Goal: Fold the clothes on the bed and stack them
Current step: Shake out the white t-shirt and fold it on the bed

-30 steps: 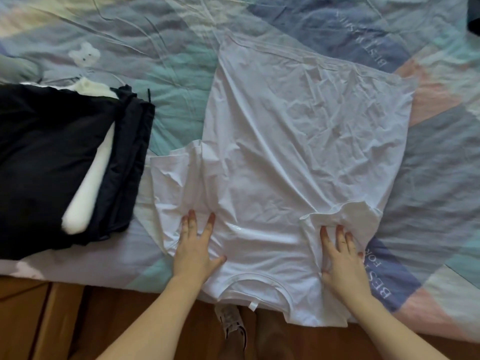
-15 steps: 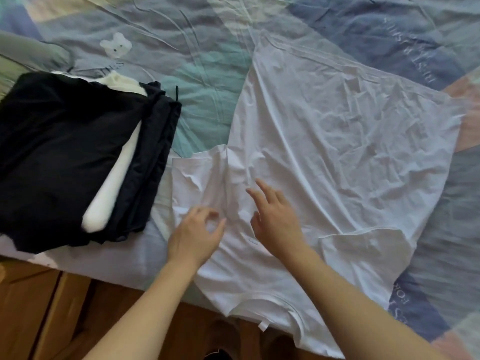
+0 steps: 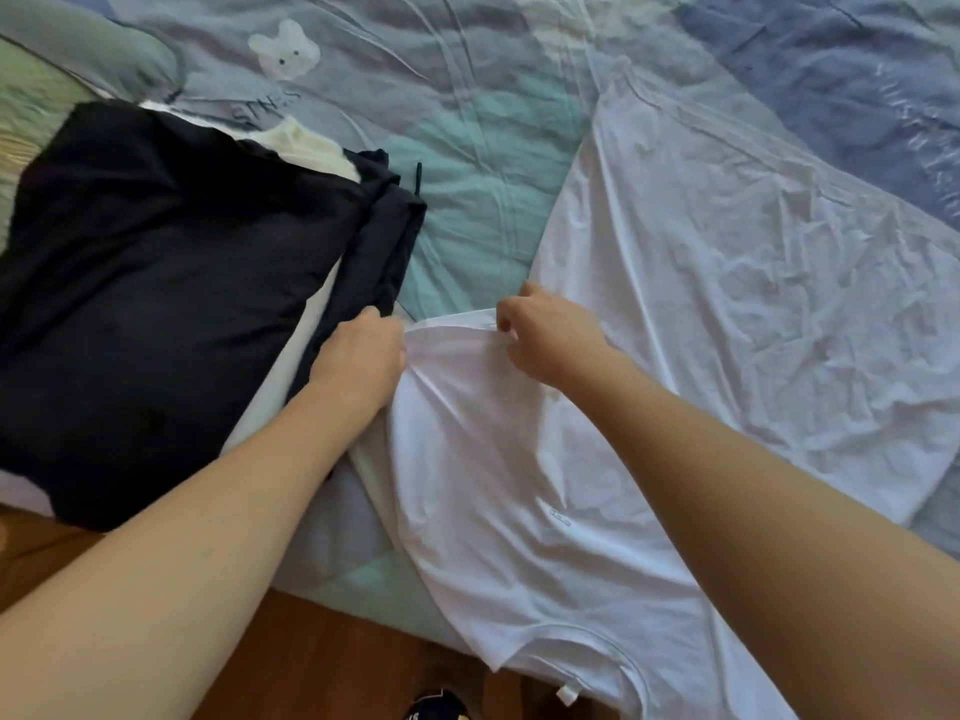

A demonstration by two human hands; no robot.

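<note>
A white T-shirt (image 3: 727, 314) lies spread flat on the bed, its collar hanging over the near edge. Both hands pinch its left sleeve. My left hand (image 3: 358, 356) grips the sleeve's outer corner, right beside the stack. My right hand (image 3: 545, 335) holds the sleeve's hem a little to the right. The sleeve cloth is pulled taut between them. A stack of folded clothes (image 3: 156, 304), black with a white layer showing, sits at the left of the bed.
The patchwork quilt (image 3: 467, 148) in blue, teal and grey covers the bed. A pillow (image 3: 78, 59) lies at the far left corner. Wooden floor (image 3: 311, 667) runs along the bed's near edge, with a shoe tip (image 3: 436, 706) below.
Both hands left the shirt's shoulders, moved left and closed on the left sleeve. The camera view swung left, bringing the stack closer to the middle.
</note>
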